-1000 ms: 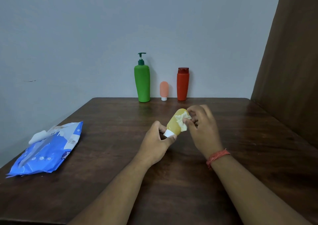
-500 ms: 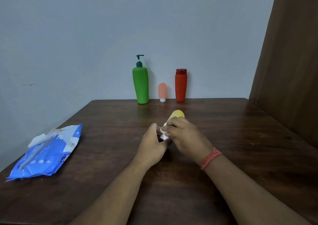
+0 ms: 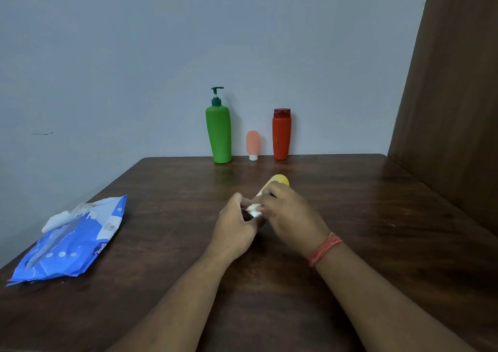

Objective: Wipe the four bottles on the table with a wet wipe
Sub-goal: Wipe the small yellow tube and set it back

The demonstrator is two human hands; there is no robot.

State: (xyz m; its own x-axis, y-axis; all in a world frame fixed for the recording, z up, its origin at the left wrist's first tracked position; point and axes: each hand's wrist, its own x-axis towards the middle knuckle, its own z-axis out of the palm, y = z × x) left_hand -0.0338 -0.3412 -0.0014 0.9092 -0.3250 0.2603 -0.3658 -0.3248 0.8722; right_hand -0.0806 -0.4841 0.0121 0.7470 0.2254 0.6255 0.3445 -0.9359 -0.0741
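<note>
Against the grey wall, a green pump bottle (image 3: pixel 218 133), small peach tube (image 3: pixel 253 143) and red bottle (image 3: pixel 281 135) stand upright on the dark wooden table (image 3: pixel 377 203). Left hand (image 3: pixel 235 230) grips the yellow bottle (image 3: pixel 279 180) at its white cap end, mid-table; right hand (image 3: pixel 292 218) curls around the bottle, pressing a wet wipe (image 3: pixel 254 206) against it. Blue wipes pack (image 3: pixel 72 240) lies at far left.

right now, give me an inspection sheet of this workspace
surface: dark wooden table, scuffed.
job's things: yellow bottle held above the table in both hands, white wet wipe at its capped end; green pump bottle, small pink bottle and red bottle upright in a row at the far edge.
clutter: blue wipes pack, flap open, near the left edge.
hands: left hand grips the bottle's lower end; right hand curls over the bottle with the wipe.
cables: nothing seen.
surroundings: grey wall behind, brown panel at right.
</note>
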